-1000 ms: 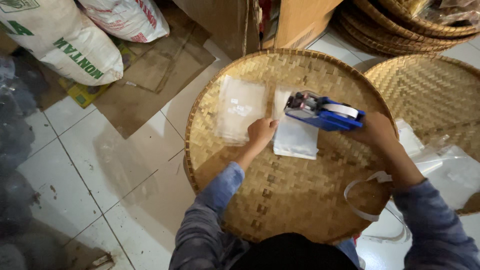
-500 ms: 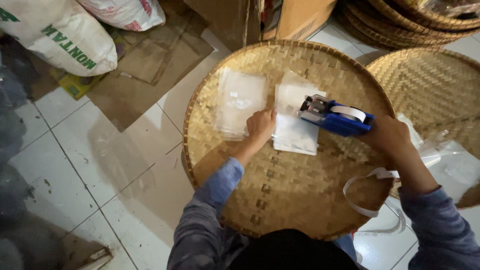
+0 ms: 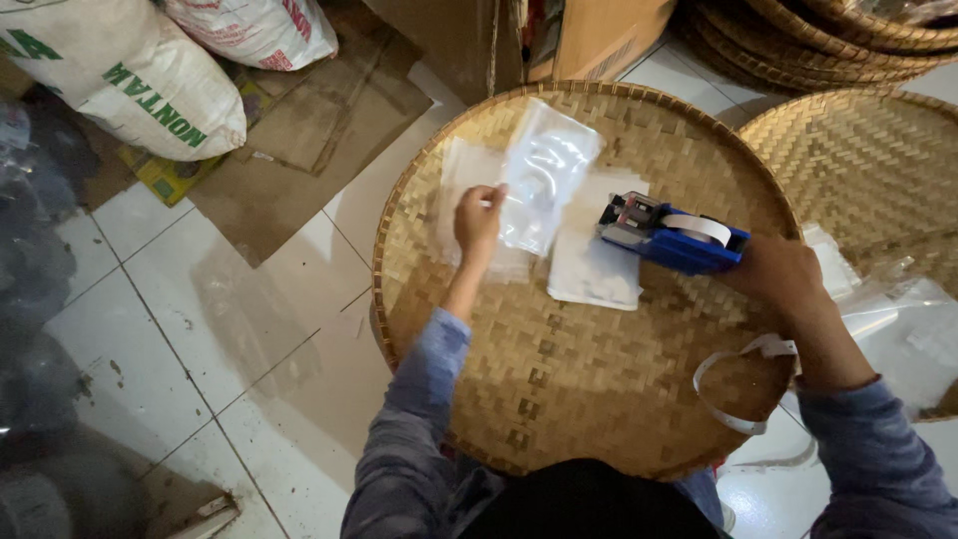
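Pinching a clear pouch point(image 3: 544, 185) over the tray's point(image 3: 559, 399) far side, the left hand point(image 3: 477, 222) is lifting it above a flat stack point(image 3: 597, 262). The right hand point(image 3: 783, 279) is gripping a blue labeler point(image 3: 674, 238) tight. Sacks point(image 3: 130, 80) and more trays point(image 3: 868, 170) are crowding the floor.

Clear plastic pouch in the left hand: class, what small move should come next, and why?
Probably lay the clear plastic pouch onto the left-hand pile. The left hand holds it lifted by one edge above the round woven bamboo tray, while the right hand holds the blue handheld label gun at the white stack of pouches.
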`<state>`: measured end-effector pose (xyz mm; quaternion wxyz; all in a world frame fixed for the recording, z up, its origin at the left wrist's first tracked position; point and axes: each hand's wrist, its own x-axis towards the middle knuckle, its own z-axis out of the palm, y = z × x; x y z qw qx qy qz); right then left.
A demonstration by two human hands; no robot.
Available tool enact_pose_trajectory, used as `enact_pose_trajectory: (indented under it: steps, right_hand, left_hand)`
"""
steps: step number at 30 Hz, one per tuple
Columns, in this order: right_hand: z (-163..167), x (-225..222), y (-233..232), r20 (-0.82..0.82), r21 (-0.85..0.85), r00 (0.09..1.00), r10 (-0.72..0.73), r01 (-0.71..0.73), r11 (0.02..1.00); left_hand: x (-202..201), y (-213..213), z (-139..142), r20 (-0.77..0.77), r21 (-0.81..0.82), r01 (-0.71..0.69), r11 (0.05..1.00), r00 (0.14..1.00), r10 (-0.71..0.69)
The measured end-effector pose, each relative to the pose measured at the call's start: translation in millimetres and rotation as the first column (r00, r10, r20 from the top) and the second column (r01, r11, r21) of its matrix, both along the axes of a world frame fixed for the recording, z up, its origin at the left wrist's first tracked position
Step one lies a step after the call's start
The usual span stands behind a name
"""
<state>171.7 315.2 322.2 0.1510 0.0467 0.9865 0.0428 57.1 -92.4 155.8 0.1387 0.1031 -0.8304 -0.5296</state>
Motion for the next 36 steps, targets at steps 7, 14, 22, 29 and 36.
enact_pose_trajectory:
  steps: [7,14,22,29,36]
  right_hand:
    - [14.5,4.8,-8.1,-0.027,-0.029,1.000,0.015,-0.016,0.999]
    - [18.4,6.4,-9.2,-0.048,-0.094,0.999,0.010,-0.015,0.995]
    - [4.3,1.3,7.3,0.008,-0.016,1.000,0.017,-0.017,1.000]
    - [-7.1,-4.4,1.0,-0.162,-0.077,0.983,0.082,-0.096,0.992]
    - [2.1,-31.8,-15.6,-0.167,-0.061,0.976,0.142,-0.154,0.986]
  left_hand:
    - [-6.9,-37.1,5.7,0.176,-0.254,-0.137,0.957,0.967,0.185]
    - [18.7,6.9,44.4,-0.187,-0.452,-0.097,0.887,0.982,0.012]
    - [50.0,53.2,20.4,0.320,-0.224,0.445,0.867,0.874,-0.366]
    - [38.2,51.9,2.7,0.412,-0.220,0.472,0.854,0.838,-0.357]
    - [40.2,57.7,-5.8,0.463,-0.250,0.466,0.849,0.827,-0.318]
